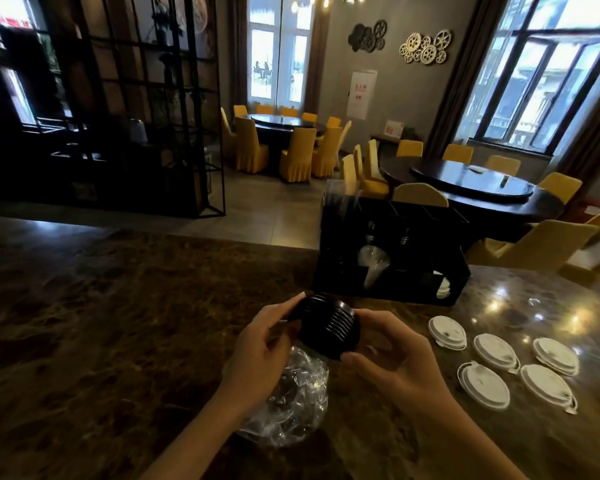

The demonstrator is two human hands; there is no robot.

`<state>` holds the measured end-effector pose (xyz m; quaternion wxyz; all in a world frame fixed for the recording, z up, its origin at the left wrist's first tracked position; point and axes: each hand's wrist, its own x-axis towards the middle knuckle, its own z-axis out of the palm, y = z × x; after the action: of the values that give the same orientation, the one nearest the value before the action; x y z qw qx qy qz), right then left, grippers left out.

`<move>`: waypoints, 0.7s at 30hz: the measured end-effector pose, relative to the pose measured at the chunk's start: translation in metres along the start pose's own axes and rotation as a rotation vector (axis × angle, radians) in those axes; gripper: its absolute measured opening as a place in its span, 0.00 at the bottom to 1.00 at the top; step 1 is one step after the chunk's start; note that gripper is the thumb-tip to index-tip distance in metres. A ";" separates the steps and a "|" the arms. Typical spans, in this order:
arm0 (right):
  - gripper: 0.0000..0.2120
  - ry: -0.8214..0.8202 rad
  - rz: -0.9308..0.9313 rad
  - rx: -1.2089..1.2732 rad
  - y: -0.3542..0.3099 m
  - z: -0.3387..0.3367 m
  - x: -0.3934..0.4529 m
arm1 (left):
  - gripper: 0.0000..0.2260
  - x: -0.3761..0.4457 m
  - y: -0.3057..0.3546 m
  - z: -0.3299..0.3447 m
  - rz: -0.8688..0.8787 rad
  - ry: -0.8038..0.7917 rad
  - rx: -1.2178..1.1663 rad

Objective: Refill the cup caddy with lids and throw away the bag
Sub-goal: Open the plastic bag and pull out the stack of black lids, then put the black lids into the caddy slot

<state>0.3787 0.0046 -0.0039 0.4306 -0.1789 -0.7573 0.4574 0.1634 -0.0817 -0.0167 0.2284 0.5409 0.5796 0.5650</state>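
Brown marble counter (118, 341) under both hands, running well off to their left and right. Black cup caddy (392, 251) upright on it, just beyond the hands and a bit to the right, w/ clear cups (373, 265) nose-down in a front slot and some white lids (442, 289) showing in the slot at its lower right. Crumpled clear bag (291, 400) flat on counter, directly below the hands, partly under left wrist; contents can't tell. Five white lids (492, 351) loose on counter, right of the right hand, near but apart from it, laid in two rough rows. Stack of black lids (329, 327) held up off the counter between both hands, lying on its side, ribbed edges showing, above the bag and short of the caddy. Left hand (264, 344) curled round stack's left end, thumb up on top edge, fingers underneath. Right hand (392, 351) pinching stack's right end, thumb at lower rim, fingers curved over near top. Neither hand touching caddy or bag.
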 end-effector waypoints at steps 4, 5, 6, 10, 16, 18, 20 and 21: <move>0.25 0.068 -0.068 -0.170 0.011 -0.025 0.024 | 0.21 0.040 0.005 0.019 -0.081 0.058 -0.001; 0.25 0.086 -0.083 -0.217 0.016 -0.032 0.032 | 0.17 0.051 0.008 0.026 -0.139 0.068 -0.071; 0.25 0.097 -0.099 -0.267 0.022 -0.040 0.040 | 0.14 0.061 0.010 0.033 -0.206 0.071 -0.172; 0.24 0.065 -0.148 -0.380 0.047 -0.077 0.078 | 0.10 0.100 0.011 0.062 -0.384 0.084 -0.510; 0.26 0.027 -0.278 -0.829 0.091 -0.119 0.139 | 0.10 0.157 -0.001 0.096 -0.533 0.162 -0.855; 0.26 0.015 -0.299 -0.922 0.104 -0.125 0.160 | 0.11 0.174 -0.009 0.102 -0.583 0.172 -0.911; 0.26 -0.027 -0.309 -0.979 0.118 -0.130 0.180 | 0.12 0.191 -0.019 0.109 -0.618 0.185 -0.905; 0.27 -0.053 -0.311 -1.007 0.125 -0.131 0.190 | 0.13 0.198 -0.023 0.112 -0.633 0.196 -0.885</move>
<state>0.3633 0.2664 0.0102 0.3350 -0.2375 -0.9114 -0.0282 0.1915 0.1445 0.0023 0.5379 0.1374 0.4396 0.7061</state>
